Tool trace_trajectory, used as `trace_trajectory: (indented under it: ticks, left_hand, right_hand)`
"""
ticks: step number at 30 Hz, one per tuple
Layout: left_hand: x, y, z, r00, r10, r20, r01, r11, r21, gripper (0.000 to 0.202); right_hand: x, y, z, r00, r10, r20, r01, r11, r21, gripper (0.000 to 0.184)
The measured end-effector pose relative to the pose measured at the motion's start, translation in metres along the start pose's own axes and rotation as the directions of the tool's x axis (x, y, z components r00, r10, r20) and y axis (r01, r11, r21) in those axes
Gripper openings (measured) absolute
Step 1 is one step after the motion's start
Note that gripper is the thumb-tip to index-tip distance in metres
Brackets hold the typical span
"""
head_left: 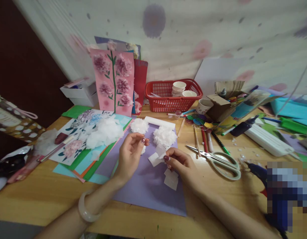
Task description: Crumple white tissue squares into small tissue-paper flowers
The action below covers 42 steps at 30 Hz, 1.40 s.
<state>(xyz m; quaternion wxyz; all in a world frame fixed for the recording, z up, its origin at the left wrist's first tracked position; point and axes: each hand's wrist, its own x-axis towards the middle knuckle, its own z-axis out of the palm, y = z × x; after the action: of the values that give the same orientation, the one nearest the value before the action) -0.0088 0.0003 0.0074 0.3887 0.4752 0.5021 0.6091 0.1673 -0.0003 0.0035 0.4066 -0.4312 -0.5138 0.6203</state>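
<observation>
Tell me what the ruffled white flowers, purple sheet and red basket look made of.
White flowers: probably thin, matte tissue paper, judging by crinkled layers.
Purple sheet: matte paper or card; flat with straight edges, thickness unclear.
Red basket: likely moulded plastic, slightly glossy, with a regular lattice.

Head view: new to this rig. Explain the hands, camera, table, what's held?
No machine here: just a person's two bare hands. The one picture comes from a head-worn camera looking forward and down. On the wooden table lies a purple sheet bearing white ruffled flowers and loose white pieces. Scissors lie to its right; a red basket stands behind. The right hand has a small white piece in its grip; whether the left hand holds anything, I can't tell.
</observation>
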Motion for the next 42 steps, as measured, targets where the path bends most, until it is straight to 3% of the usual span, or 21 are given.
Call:
trace_trajectory:
  ticks: [3,6,9,11,16,19,22,25,31,38,42]
  left_hand:
    - [-0.004,0.001,0.004,0.985,-0.078,0.156,0.082,0.996,-0.020,0.033]
    - [-0.007,0.000,0.007,0.928,-0.233,0.290,0.261,0.964,-0.061,0.045]
    - [-0.008,0.001,0.009,0.837,-0.339,0.429,0.433,0.890,-0.143,0.041]
    - [-0.007,0.002,0.009,0.820,-0.359,0.447,0.468,0.869,-0.161,0.030]
    - [0.000,-0.002,0.003,0.932,-0.291,0.217,0.330,0.928,-0.173,0.017]
    - [0.002,-0.003,-0.001,0.981,-0.171,0.087,0.176,0.983,-0.054,0.020]
    - [-0.003,0.003,0.000,0.985,-0.002,0.172,-0.028,0.986,0.167,0.013]
    - [-0.010,0.013,0.004,0.931,0.094,0.353,-0.187,0.953,0.240,0.022]
    - [-0.014,0.018,0.007,0.951,0.013,0.309,-0.065,0.985,0.157,0.018]
    - [-0.015,0.018,0.007,0.936,0.092,0.339,-0.153,0.975,0.160,0.019]
    - [-0.016,0.019,0.007,0.944,0.070,0.321,-0.128,0.978,0.163,0.018]
  right_hand:
    - [0.000,0.003,-0.002,0.998,-0.045,0.046,0.041,0.995,0.086,0.012]
    - [0.000,0.005,-0.004,0.972,-0.166,0.166,0.136,0.974,0.183,0.009]
    - [0.000,0.006,-0.006,0.944,-0.225,0.243,0.169,0.958,0.232,0.009]
    - [0.000,0.005,-0.007,0.938,-0.224,0.266,0.155,0.954,0.257,0.008]
    - [0.002,0.006,-0.006,0.948,-0.215,0.235,0.136,0.940,0.312,0.007]
    - [0.002,0.006,-0.004,0.977,-0.128,0.168,0.083,0.964,0.253,0.005]
    - [0.001,0.004,-0.002,0.992,-0.029,0.123,0.009,0.987,0.162,0.011]
    - [0.000,0.000,0.000,0.991,-0.011,0.131,-0.005,0.992,0.122,0.016]
    - [0.002,-0.001,0.002,0.995,-0.055,0.079,0.042,0.986,0.161,0.017]
    - [0.003,0.006,-0.002,0.993,-0.078,0.085,0.064,0.987,0.150,0.020]
    - [0.001,0.003,0.000,0.995,-0.076,0.061,0.065,0.985,0.162,0.014]
